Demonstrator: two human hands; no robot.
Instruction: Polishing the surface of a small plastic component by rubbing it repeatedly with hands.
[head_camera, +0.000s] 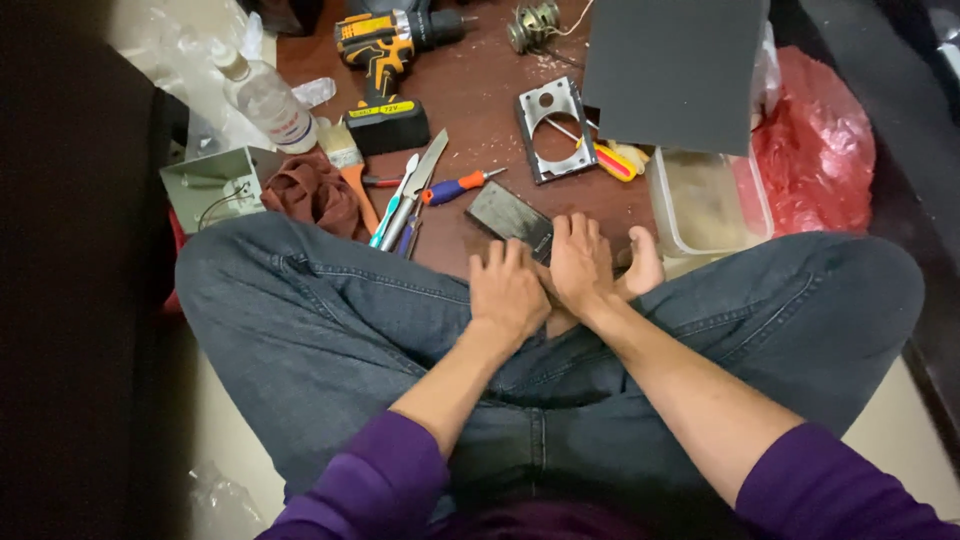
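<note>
Dark slab: flat, rectangular, dark grey (510, 217), lay on the brown floor just beyond both hands, tilted, its near corner at the fingertips.
Left hand: (507, 290) palm down, fingers together and flat, fingertips touching or just short of the slab's near edge; could not tell which.
Right hand: (580, 262) palm down, fingers slightly spread, resting beside the left hand, fingertips at the slab's right corner; gripped nothing visible.
Bare foot: (642, 265) tucked just right of the right hand, against the crossed legs in blue jeans (330, 320).
Left of slab: screwdriver with blue and orange handle (455, 186), knife blade and pliers (410, 200) bunched close together, well within reach.
Further left: paintbrush (348, 165), dark red rag (318, 192), open grey metal box (215, 185), clear plastic bottle (262, 95).
Beyond slab: metal bracket with round hole (550, 130), yellow and black cordless drill (385, 70), small coil part (532, 25).
Right side: clear plastic container (708, 205) near the foot, dark board (675, 70) overhanging it, red plastic bag (815, 145) against it.
Open room: narrow bare strip of floor (480, 90) between drill and bracket; little free space around the slab, hemmed by tools left and container right.
Surface and room: reddish-brown floor, dusty; dim light, dark edge on the left.
</note>
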